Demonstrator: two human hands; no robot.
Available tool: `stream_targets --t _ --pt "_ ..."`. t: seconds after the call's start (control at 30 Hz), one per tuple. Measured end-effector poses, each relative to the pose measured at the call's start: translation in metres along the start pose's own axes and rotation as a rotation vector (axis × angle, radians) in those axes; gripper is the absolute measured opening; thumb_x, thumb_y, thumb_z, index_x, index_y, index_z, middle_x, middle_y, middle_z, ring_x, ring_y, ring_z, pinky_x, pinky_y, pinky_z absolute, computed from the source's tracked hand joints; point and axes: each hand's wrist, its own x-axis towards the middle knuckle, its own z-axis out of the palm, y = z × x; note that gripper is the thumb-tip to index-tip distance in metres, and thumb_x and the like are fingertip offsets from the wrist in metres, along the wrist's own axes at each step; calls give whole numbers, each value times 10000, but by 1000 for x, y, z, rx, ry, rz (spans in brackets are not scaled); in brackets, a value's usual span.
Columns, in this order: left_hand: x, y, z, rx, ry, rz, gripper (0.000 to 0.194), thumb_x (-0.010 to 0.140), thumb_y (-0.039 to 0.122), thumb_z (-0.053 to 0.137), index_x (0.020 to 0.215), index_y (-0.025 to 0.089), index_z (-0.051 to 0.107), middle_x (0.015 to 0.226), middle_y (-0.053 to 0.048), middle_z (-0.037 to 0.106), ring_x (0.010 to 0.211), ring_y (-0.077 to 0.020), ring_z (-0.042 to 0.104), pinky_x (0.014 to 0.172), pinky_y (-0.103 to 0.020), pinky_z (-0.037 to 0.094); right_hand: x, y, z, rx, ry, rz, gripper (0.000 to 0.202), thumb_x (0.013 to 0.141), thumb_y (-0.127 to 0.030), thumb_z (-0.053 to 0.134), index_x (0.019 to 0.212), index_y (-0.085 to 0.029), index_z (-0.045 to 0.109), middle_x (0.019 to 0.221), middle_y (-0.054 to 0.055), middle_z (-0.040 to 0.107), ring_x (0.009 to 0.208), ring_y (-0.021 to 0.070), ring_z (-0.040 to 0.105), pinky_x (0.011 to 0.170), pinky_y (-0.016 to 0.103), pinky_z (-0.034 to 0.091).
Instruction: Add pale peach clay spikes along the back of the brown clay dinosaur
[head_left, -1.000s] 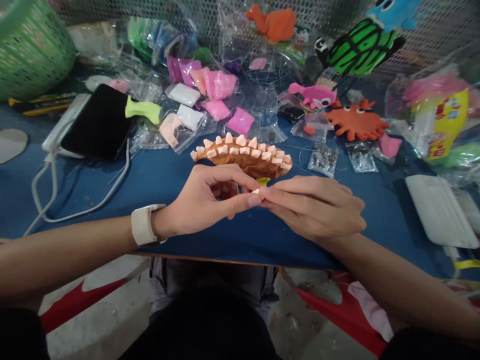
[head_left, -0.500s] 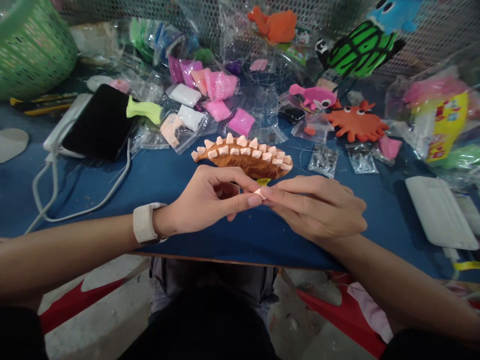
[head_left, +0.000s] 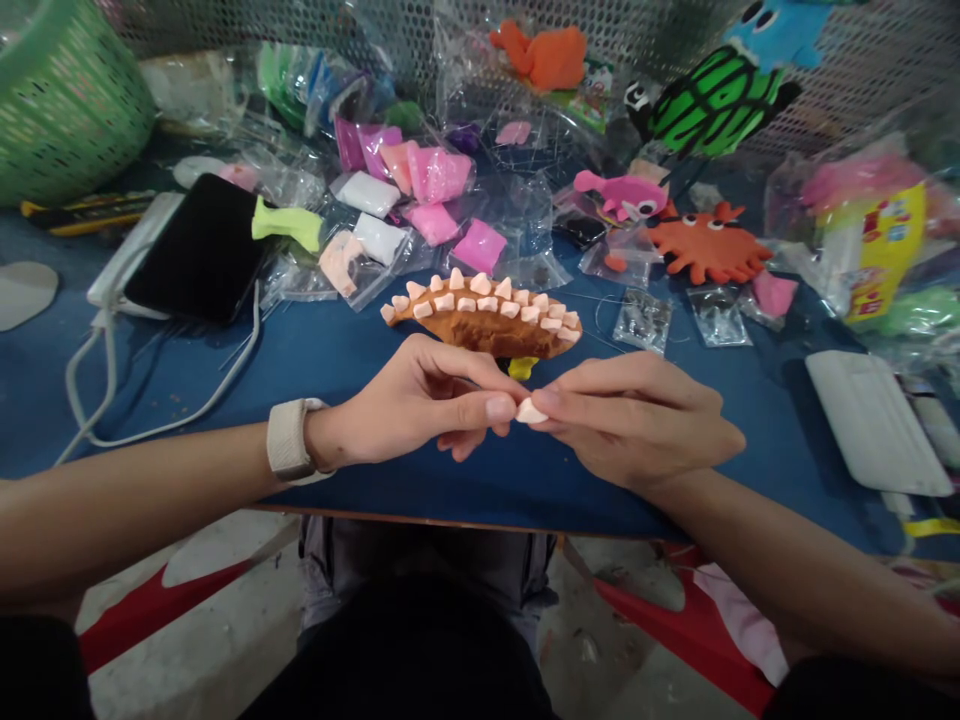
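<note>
Between my fingertips is a small pale-pink piece of modelling clay. My left hand pinches its left side with thumb and forefinger. On the other side, my right hand grips it with the thumb and fingers pressed together. Just beyond my hands lies a brown clay figure, curved along the top and set with two rows of pale-pink clay pieces. A bit of yellow clay shows under its lower edge, partly hidden by my hands.
A black phone and white cable lie left, by a green basket. Bagged clay spreads across the back. An orange clay crab, pink clay whale and green turtle sit back right. A white device lies right.
The pale clay piece has turned and shows more of its face. Both hands have moved slightly down and right, and more of the yellow clay shows.
</note>
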Motion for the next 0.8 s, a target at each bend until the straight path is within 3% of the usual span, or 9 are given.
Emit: stream_targets --t 0.27,0.47,0.57,0.8 --pt "1 4 3 14 5 -79 209 814 270 1063 859 156 894 737 -5 775 490 -53 673 463 -116 531 0 -3 4 98 -1 4 55 1042 -228 858 1070 -276 857 920 -35 867 636 88 764 586 195 665" --pt "2 3 3 10 27 -111 336 766 372 1097 881 141 883 721 -14 781 466 -60 648 449 -144 529 -1 -2 2 79 -25 31 83 1077 -257 818 1098 -329 856 938 -43 873 621 101 771 559 228 681" --pt "2 2 4 9 35 -122 331 737 350 1112 847 145 876 693 -10 774 462 -62 642 442 -144 519 -1 -2 0 84 -79 24 87 1083 -239 803 1118 -302 853 967 -23 875 657 106 789 576 229 684" --pt "2 1 5 28 47 -81 307 756 353 1102 800 148 877 635 1 742 445 -52 623 441 -128 516 -1 -2 2 98 -67 14 54 1083 -263 810 1116 -269 853 944 -13 865 664 103 788 576 216 671"
